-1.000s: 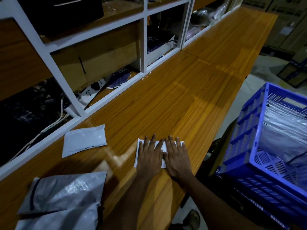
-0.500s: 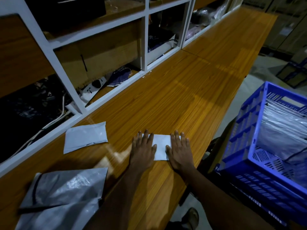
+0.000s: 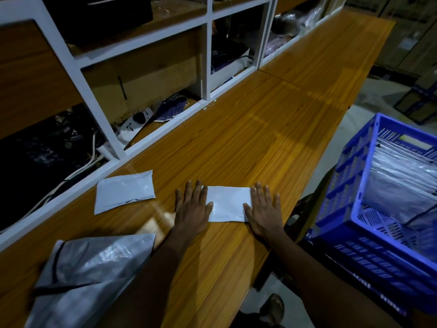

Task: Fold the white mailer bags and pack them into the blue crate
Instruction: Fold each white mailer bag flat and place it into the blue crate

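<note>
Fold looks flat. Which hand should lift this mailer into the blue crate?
Right, probably. The right hand lies flat on the end of the folded mailer nearest the blue crate, which sits past the right edge of the table. The left hand presses the opposite end and would have to reach across.

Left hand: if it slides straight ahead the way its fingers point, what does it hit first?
Only bare table lies ahead of the left hand; first contact would likely be the shelf's white bottom rail. The loose folded mailer sits off to its left.

Nothing legible; the pale label on the blue crate seems too dim to read.
</note>
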`<state>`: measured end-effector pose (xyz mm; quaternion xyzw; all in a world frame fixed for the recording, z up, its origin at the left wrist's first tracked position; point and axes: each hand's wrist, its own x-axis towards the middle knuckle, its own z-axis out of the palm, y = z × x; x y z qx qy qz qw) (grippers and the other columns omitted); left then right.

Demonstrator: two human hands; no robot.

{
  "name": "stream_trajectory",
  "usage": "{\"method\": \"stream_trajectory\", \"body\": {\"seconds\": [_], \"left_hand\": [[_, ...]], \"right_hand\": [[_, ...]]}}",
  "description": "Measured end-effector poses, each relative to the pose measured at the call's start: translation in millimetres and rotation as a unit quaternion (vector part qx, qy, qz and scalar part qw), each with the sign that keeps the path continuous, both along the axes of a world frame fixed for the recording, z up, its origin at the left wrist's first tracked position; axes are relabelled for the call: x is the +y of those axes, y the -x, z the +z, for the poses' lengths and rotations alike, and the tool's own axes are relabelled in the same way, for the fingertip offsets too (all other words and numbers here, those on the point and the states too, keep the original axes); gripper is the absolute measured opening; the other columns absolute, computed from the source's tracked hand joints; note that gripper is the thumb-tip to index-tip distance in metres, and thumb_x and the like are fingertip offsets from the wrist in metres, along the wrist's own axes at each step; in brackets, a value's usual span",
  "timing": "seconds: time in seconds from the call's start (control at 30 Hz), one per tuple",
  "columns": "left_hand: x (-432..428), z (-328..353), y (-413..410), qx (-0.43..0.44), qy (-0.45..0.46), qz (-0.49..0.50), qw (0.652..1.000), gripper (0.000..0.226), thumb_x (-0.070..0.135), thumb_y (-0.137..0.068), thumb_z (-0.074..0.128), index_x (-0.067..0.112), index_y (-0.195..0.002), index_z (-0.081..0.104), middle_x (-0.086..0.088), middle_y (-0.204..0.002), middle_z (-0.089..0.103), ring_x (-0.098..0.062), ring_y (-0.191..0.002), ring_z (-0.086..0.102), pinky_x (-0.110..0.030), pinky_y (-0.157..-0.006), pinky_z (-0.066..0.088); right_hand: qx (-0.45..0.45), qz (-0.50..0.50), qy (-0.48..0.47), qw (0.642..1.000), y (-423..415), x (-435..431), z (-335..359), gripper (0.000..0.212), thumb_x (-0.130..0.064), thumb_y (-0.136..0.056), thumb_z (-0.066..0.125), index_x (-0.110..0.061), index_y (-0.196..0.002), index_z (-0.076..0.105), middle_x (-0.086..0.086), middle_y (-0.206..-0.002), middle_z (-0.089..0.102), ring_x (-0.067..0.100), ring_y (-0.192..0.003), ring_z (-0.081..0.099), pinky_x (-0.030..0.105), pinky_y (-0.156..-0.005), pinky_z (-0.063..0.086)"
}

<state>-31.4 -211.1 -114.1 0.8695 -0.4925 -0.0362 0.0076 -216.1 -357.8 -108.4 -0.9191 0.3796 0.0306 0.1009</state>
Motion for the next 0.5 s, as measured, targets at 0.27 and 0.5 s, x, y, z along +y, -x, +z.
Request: {"method": "stream_trajectory", "body": {"seconds": [0.27,0.5], "left_hand": [[-10.0,22.4,22.3,-0.024,0.046,-0.015,0.999,0.056,0.035,-0.101,0.023,0.011,-0.142,0.054,-0.012,-0.15,0.048,-0.034,-0.143,0.038,-0.06,-0.113,0.025],[-43.0,7.5,49.3,0.061,0.007,-0.005,0.998,0.059,0.039,-0.098,0.055,0.019,-0.152,0.04,-0.003,-0.159,0.037,-0.025,-0.149,0.028,-0.047,-0.12,0.018]], "right_hand": [[-0.141,0.008,-0.022,0.99,-19.3,20.9,18.3,0.073,-0.049,-0.102,0.007,-0.002,-0.152,0.034,0.019,-0.161,0.023,0.038,-0.15,0.017,0.051,-0.121,0.011],[-0.103,0.091,-0.033,0.99,-38.7,26.9,5.6,0.066,-0.044,-0.106,0.008,-0.005,-0.152,0.032,0.017,-0.159,0.032,0.037,-0.149,0.023,0.057,-0.118,0.025]]}}
